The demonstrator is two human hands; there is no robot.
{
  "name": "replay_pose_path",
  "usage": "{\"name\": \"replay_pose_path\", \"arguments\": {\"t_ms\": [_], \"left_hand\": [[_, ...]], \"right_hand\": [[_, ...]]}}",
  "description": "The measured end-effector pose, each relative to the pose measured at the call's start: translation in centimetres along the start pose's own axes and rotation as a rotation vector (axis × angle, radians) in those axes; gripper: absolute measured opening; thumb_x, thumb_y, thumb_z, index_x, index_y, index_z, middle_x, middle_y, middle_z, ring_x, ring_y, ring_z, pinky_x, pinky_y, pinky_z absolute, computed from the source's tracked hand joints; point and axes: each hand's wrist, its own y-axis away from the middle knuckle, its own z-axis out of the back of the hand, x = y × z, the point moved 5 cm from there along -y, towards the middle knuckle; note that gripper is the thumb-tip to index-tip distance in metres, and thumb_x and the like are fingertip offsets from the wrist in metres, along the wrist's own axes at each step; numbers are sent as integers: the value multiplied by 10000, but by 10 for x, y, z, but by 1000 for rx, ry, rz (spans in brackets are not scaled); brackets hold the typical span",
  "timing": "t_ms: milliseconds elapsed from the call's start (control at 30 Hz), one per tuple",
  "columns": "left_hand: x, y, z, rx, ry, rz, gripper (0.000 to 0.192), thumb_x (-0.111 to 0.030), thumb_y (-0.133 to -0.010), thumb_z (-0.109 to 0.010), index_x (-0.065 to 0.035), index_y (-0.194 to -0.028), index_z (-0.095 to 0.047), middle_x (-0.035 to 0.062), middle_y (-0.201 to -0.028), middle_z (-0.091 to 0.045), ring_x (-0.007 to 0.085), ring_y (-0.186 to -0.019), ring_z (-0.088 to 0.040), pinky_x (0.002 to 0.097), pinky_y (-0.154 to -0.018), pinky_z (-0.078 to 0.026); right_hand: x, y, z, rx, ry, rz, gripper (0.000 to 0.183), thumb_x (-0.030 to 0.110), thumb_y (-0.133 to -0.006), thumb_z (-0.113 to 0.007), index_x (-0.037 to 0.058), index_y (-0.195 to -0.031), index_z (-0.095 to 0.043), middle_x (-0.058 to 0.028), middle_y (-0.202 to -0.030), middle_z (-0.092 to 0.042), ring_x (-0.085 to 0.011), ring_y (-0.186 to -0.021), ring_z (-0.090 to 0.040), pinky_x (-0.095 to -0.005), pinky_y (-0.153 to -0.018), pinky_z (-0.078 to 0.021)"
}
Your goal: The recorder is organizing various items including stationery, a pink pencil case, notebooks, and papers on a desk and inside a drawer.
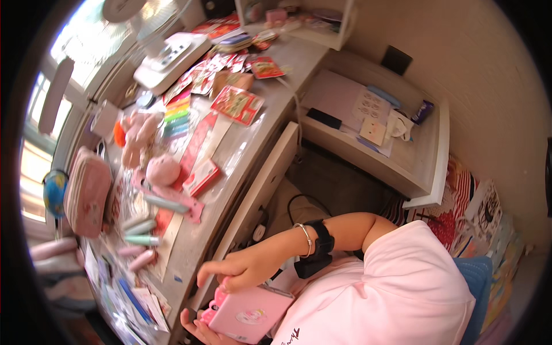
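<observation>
A pink flat case or booklet [258, 312] with a cartoon sticker and a pink scalloped trim is tilted in front of my chest. My right hand [248, 269], with a bracelet and a black wrist strap above it, grips its upper corner, the thumb near the trim. My left hand [211, 333] holds the lower edge from below, partly cut off by the picture's edge. Both hands are just off the front edge of the desk [185, 258]. What the case holds inside is hidden.
The desk bears marker pens [142, 239], a pink plush toy [163, 169], a red-and-white box [201, 177], snack packets [237, 105], a pink pencil case [88, 194] and a fan [155, 47]. An open drawer [424, 170] with papers juts out at the right.
</observation>
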Motion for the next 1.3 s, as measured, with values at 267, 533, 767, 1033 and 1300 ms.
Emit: {"name": "replay_pose_path", "arguments": {"t_ms": [267,533,767,1033,1300], "left_hand": [[-60,-65,-43,24,-607,-584,509,-261,-915,-586,55,-1267,-398,210,-1182,-508,293,-1044,-530,414,-893,-450],[-79,-135,-88,-148,-898,-981,524,-265,-915,-587,54,-1275,-379,207,-1183,-507,282,-1038,-531,416,-891,-452],[-80,-140,-79,-253,-1014,-1119,538,-269,-915,-588,53,-1283,-363,204,-1183,-506,273,-1033,-532,418,-889,-453],[-48,-96,-95,-196,-909,-1246,555,-274,-914,-589,52,-1291,-345,200,-1184,-505,263,-1027,-533,419,-887,-455],[-39,-83,-132,152,-1056,-1266,249,-101,-942,-508,22,-1156,-478,175,-1186,-534,340,-1162,-476,419,-884,-474]], "right_hand": [[69,27,63,-392,214,240,296,233,-956,-463,14,-1155,-463,-72,-811,-639,-149,-776,-613,-298,-689,-484],[214,130,166,-1309,1299,218,210,201,-817,-552,1,-787,-608,-156,-637,-595,-288,-578,-593,-393,-586,-481],[76,268,251,-516,1162,-1086,314,151,-782,-563,8,-1057,-609,-173,-994,-639,-315,-951,-605,-384,-844,-481],[-11,318,258,-627,1369,-1028,858,263,-671,-753,11,-1371,-326,-194,-1455,-275,-398,-1330,-279,-417,-1065,-327],[-12,315,256,-660,1334,-1026,843,169,-665,-730,62,-1389,-312,-194,-1462,-266,-428,-1321,-285,-449,-1047,-362]]}}
